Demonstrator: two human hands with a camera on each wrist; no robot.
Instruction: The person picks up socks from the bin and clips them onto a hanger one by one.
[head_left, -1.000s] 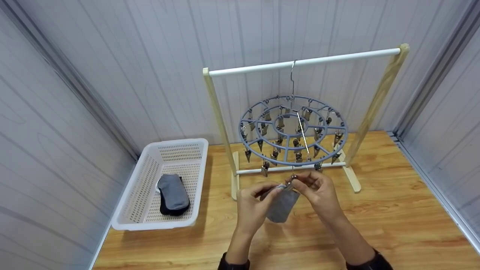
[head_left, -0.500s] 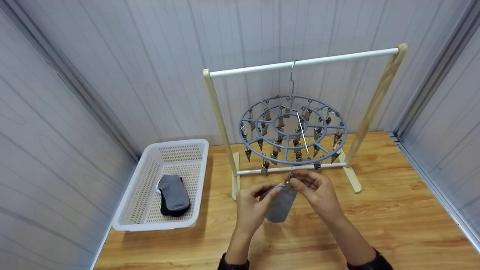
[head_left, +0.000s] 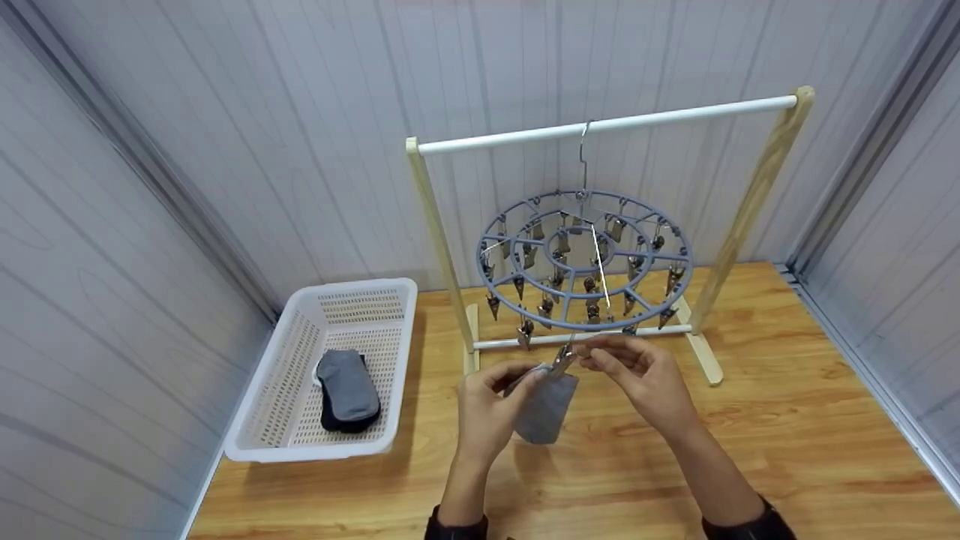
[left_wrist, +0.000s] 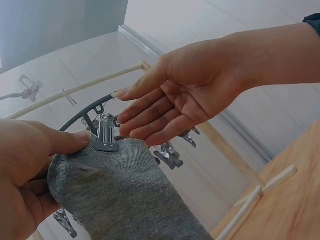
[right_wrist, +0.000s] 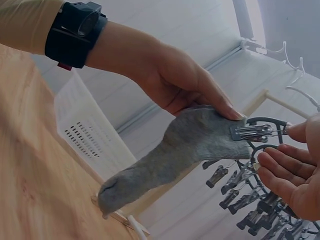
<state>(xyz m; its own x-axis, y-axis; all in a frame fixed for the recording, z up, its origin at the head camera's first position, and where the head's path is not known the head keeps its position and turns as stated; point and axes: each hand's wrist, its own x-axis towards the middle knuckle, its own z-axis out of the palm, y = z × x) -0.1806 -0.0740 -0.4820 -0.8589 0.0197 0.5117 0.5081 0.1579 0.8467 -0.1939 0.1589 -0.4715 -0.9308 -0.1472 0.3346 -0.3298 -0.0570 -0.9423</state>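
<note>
A grey sock (head_left: 541,412) hangs below the front rim of a round grey clip hanger (head_left: 585,327). My left hand (head_left: 487,412) pinches its cuff between thumb and fingers. Beside that thumb, a metal clip (left_wrist: 106,134) bites the cuff edge, seen up close in the left wrist view. My right hand (head_left: 649,386) is at the clip's upper end, fingers loosely bent and thumb apart from them. In the right wrist view the sock (right_wrist: 195,140) stretches down from the cuff, toe lowest; whether the right thumb still touches the clip's end is unclear.
A white plastic basket (head_left: 307,453) stands at left, with grey and black folded socks (head_left: 349,386) in it. The hanger hooks over the white bar (head_left: 510,138) of a wooden rack. Several other metal clips dangle from its rings. Panel walls stand behind and at the sides.
My left hand, the sock and the clip have shifted a little left. My right fingers, earlier pinching the clip, have loosened and stand slightly apart from it.
</note>
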